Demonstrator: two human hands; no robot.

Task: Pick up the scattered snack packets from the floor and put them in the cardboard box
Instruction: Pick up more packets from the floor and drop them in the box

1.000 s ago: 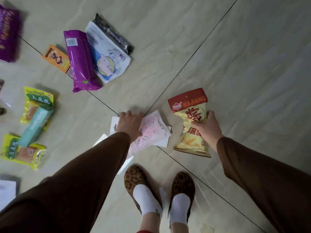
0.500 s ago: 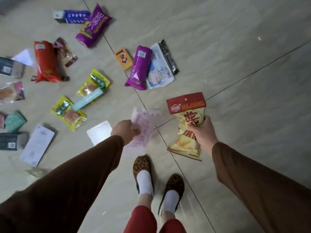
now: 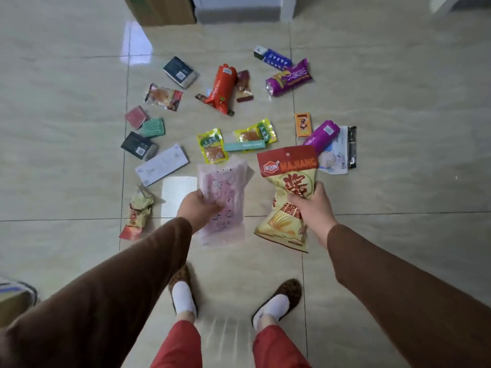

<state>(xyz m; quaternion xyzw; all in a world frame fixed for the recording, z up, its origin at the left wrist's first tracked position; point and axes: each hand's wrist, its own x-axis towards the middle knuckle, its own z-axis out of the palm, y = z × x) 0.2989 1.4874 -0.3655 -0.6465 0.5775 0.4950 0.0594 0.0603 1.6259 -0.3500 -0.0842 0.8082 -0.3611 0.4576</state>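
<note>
My left hand [image 3: 198, 208] grips a pale pink packet [image 3: 225, 197] held above the floor. My right hand [image 3: 310, 205] holds a red and yellow chip bag [image 3: 288, 181] upright by its middle. Many snack packets lie scattered on the tiles ahead: a long red packet [image 3: 222, 87], two purple ones [image 3: 288, 78] [image 3: 321, 136], two yellow-green sachets [image 3: 212, 146] [image 3: 256, 134], a small orange box [image 3: 302, 124], and a crumpled yellow-red bag [image 3: 136, 213] at the left. A cardboard corner [image 3: 14, 301] shows at the far left edge; whether it is the box I cannot tell.
Dark small boxes [image 3: 179, 71] [image 3: 138, 146], white flat packets [image 3: 162, 164] [image 3: 179, 195] and a blue packet [image 3: 272, 58] also lie on the glossy tile floor [image 3: 398, 128]. A brown cabinet base [image 3: 162, 9] and white furniture [image 3: 239, 6] stand at the far end. My slippered feet [image 3: 183, 290] stand below.
I have straightened up: both hands rose from the floor with their packets, the pink one lifted off the tiles. The view pulled back and turned, showing the whole scatter of packets.
</note>
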